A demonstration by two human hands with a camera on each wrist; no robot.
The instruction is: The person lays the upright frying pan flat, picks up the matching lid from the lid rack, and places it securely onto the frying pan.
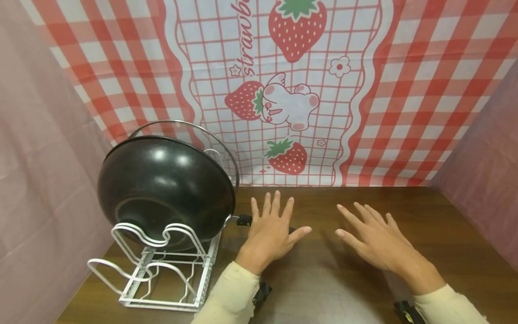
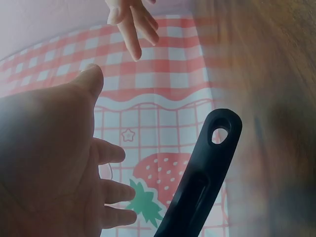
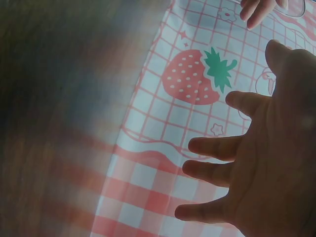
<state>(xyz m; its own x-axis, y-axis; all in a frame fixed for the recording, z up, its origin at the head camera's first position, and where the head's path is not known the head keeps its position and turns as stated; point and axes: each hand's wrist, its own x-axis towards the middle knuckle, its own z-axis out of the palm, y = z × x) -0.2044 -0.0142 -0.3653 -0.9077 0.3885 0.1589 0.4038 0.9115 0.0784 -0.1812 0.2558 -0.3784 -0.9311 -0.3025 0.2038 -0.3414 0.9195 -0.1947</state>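
Readiness seems the step in hand; any lift would call for the handle (image 1: 244, 220) to be grasped. Palms down, grips empty and fingers apart, left hand (image 1: 267, 236) is held at six o'clock, right hand (image 1: 384, 240) at four; beyond, at nine, the wok (image 1: 162, 180) is cradled on edge by the rack (image 1: 207, 270).

One left hand (image 1: 269, 235), one right hand (image 1: 380, 240)! Seven to ten o'clock showed one wok (image 1: 166, 189), one glass lid (image 1: 171, 128), one wire rack (image 1: 207, 271)!

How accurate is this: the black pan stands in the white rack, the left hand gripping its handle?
The grip is wrong: the left wrist view shows the handle apart from the left hand. The black pan stands in the white rack.
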